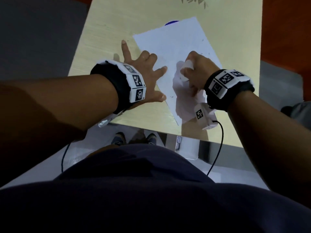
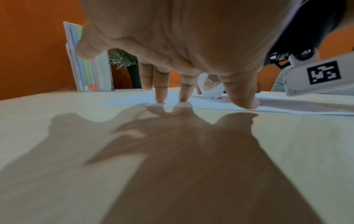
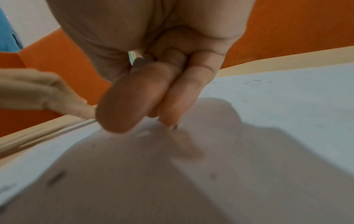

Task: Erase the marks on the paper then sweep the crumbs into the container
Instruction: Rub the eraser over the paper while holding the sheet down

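Observation:
A white sheet of paper [image 1: 175,42] lies askew on the pale wooden table [image 1: 104,31]. My left hand [image 1: 161,82] is spread flat, and its fingers [image 2: 161,91] press down the sheet's left edge [image 2: 134,101]. My right hand [image 1: 188,71] grips a white eraser [image 1: 188,64] and holds it down on the middle of the paper. The eraser [image 2: 210,91] also shows past my left fingertips. Small dark crumbs [image 1: 171,96] dot the sheet, and more crumbs [image 3: 56,178] lie under my right hand [image 3: 145,115]. A blue object [image 1: 171,22] peeks out behind the paper's far edge, mostly hidden.
The table's near edge [image 1: 151,130] runs just in front of my body. A clear holder of coloured papers [image 2: 88,72] and a small plant [image 2: 122,60] stand at the far end of the table. Orange walls surround it.

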`<action>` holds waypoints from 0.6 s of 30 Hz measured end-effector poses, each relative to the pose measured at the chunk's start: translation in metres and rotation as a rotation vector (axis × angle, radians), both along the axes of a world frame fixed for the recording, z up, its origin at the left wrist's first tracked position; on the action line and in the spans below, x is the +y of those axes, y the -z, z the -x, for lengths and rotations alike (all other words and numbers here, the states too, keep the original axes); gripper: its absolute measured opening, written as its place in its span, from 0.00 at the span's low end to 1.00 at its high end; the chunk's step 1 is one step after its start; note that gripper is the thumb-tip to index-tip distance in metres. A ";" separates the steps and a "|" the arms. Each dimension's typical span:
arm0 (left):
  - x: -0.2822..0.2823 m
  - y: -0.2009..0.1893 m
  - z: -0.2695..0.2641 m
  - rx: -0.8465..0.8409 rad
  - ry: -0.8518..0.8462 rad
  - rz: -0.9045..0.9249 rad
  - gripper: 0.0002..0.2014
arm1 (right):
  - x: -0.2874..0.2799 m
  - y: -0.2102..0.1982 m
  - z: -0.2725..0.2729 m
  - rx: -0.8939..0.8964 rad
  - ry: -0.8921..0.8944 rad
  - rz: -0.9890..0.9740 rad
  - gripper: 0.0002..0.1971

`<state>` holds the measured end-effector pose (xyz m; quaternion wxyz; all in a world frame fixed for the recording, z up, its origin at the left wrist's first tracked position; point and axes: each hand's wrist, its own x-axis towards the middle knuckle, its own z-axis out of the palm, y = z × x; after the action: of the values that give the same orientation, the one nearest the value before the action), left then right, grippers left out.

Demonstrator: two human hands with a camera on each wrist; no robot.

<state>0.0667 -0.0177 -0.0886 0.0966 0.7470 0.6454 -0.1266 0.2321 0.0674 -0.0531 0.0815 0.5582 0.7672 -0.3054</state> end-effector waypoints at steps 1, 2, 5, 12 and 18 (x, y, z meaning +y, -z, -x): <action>0.003 -0.002 -0.004 -0.010 0.025 -0.048 0.43 | 0.001 0.000 -0.002 0.004 0.014 0.008 0.10; 0.007 -0.001 -0.009 -0.025 0.054 -0.092 0.42 | 0.001 0.000 -0.004 0.005 0.021 0.012 0.10; 0.015 0.009 -0.024 -0.131 0.057 -0.060 0.50 | -0.003 0.005 -0.007 0.032 0.044 0.007 0.12; 0.022 0.031 -0.024 -0.199 -0.004 0.047 0.55 | -0.027 0.008 -0.008 -0.029 -0.088 0.032 0.14; 0.020 0.031 -0.023 -0.190 0.012 0.054 0.58 | -0.003 0.004 -0.006 0.001 -0.022 -0.086 0.14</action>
<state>0.0899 0.0027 -0.1194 0.1766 0.7565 0.6254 -0.0731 0.2379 0.0644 -0.0568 0.0601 0.5525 0.7858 -0.2715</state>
